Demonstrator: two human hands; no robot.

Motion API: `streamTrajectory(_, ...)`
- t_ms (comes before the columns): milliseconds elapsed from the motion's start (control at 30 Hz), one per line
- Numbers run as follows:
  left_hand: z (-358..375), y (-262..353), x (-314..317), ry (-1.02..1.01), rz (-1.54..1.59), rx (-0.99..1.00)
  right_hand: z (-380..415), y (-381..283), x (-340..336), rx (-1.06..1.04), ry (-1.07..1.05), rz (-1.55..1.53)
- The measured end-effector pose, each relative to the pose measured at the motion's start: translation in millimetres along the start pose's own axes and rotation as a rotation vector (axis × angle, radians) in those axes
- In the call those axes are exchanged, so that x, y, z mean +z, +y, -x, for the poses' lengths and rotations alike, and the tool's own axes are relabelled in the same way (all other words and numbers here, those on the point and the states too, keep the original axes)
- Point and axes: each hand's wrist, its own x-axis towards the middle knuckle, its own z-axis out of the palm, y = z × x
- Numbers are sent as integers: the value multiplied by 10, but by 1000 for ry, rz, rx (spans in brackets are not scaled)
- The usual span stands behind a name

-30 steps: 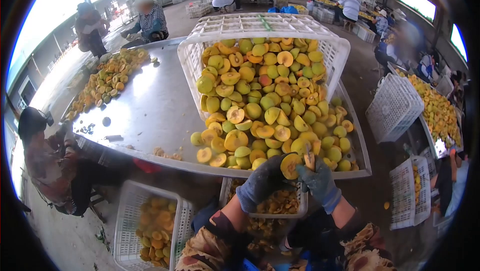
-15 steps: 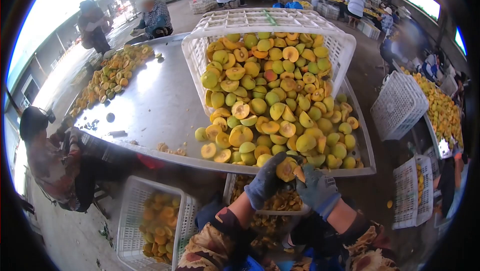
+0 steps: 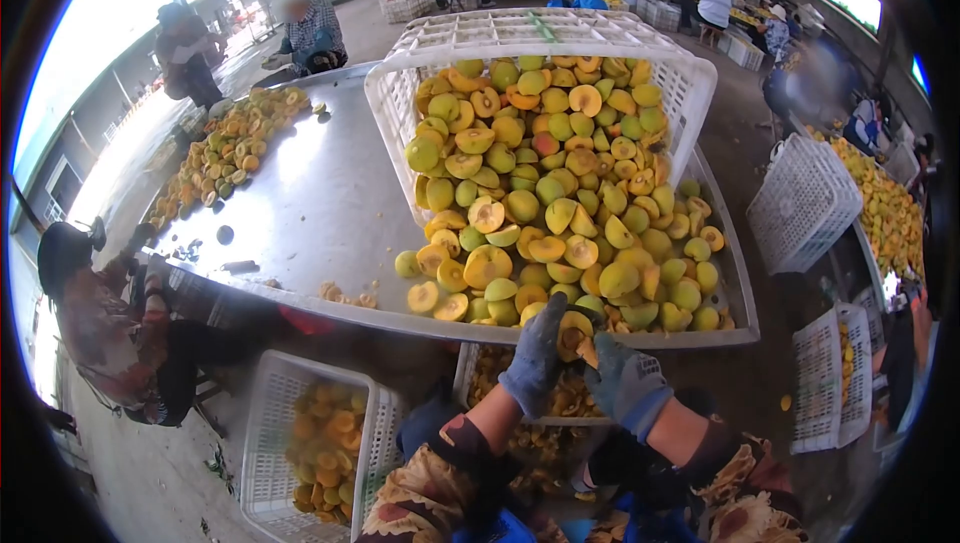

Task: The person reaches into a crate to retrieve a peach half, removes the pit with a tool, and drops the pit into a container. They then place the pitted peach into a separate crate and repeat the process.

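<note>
My left hand [image 3: 534,358], in a grey-blue glove, grips a halved yellow peach [image 3: 571,336] near the table's front edge. My right hand [image 3: 630,383], gloved as well, is closed close beside it. A small orange strip [image 3: 588,353] shows between the peach and my right thumb; whatever else those fingers hold is hidden. Just beyond my hands, a heap of halved peaches [image 3: 545,213] spills from a tipped white crate [image 3: 690,108] onto the metal table [image 3: 290,213]. Below my hands is a white bin [image 3: 463,375] with yellow-orange pieces inside.
At lower left, a white crate [image 3: 262,423] contains orange fruit halves. Another fruit pile [image 3: 225,148] lies on the table's far left. A seated person [image 3: 110,323] works at the left edge. White crates [image 3: 805,203] stand on the right, and more people sit in the background.
My left hand has turned, so the peach half now appears narrower. Both hands remain together at the table's edge. The whole view has shifted slightly.
</note>
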Motion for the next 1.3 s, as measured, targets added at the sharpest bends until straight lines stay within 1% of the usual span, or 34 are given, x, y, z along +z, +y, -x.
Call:
streamTrajectory(33, 11, -252, 43, -10, 152, -76, -2, -17, -18, -7, 32, -24)
streamTrajectory(100, 3, -381, 70, -17, 294, -121, 1, -4, 2, -24, 78, -26)
streamTrajectory(167, 21, -390, 67, -5, 255, -83, 13, 29, 66, -44, 104, 15)
streamTrajectory(267, 46, -491, 55, 3, 126, -77, -19, -40, 21, 50, -5, 4)
streamTrajectory(300, 63, -528, 40, -2, 71, -69, -17, -32, 31, 33, -12, 13)
streamTrajectory(333, 47, -344, -29, -20, 7, -41, -15, -14, 43, 17, -19, 21)
streamTrajectory(400, -2, -72, -32, 23, 75, -100, -12, -8, 38, 0, -34, 23)
streamTrajectory(467, -27, 106, 41, 142, 342, -278, 11, -34, 10, 1, -53, 5)
streamTrajectory(567, -80, 403, -68, 76, 675, -490, 7, 25, 139, 43, -91, -63)
streamTrajectory(667, -100, 508, -52, 55, 586, -477, 26, 66, 199, 54, -76, -203)
streamTrajectory(733, -57, 103, -13, 68, 375, -312, 1, 48, 166, 74, -158, -446)
streamTrajectory(767, -51, 79, -18, 58, 354, -298, -23, 31, 122, 85, -199, -567)
streamTrajectory(800, -43, 55, -24, 49, 333, -284, -49, -34, 22, 166, -275, -652)
streamTrajectory(833, -89, 239, -62, 24, 396, -338, -80, -138, -127, 248, -351, -735)
streamTrajectory(900, -146, 406, -104, -12, 506, -417, -109, -156, -206, 290, -501, -811)
streamTrajectory(933, -150, 435, -117, -23, 552, -447, -107, -84, -189, 251, -576, -806)
streamTrajectory(1000, -161, 429, -123, -14, 624, -543, -87, 66, -10, 67, -481, -735)
streamTrajectory(1033, -174, 397, -110, 9, 651, -606, -53, 162, 225, -73, -311, -663)
streamTrajectory(1067, -180, 371, -105, 32, 678, -667, -7, 266, 425, -178, -204, -569)
streamTrajectory(1100, -170, 354, -115, 16, 644, -650, 39, 371, 625, -270, -87, -465)
streamTrajectory(1133, -163, 348, -127, 0, 611, -632, 61, 387, 689, -326, -33, -344)
streamTrajectory(1167, -165, 355, -133, -16, 578, -613, 83, 431, 707, -285, -114, -352)
streamTrajectory(1200, -165, 374, -124, 0, 615, -631, 102, 466, 717, -242, -193, -356)
streamTrajectory(1233, -172, 441, -108, 15, 652, -649, 50, 325, 434, -98, -407, -490)
streamTrajectory(1267, -173, 478, -98, 30, 687, -668, 13, 310, 336, 13, -590, -728)
streamTrajectory(1300, -163, 463, -98, 13, 637, -648, -24, 294, 237, 169, -754, -938)
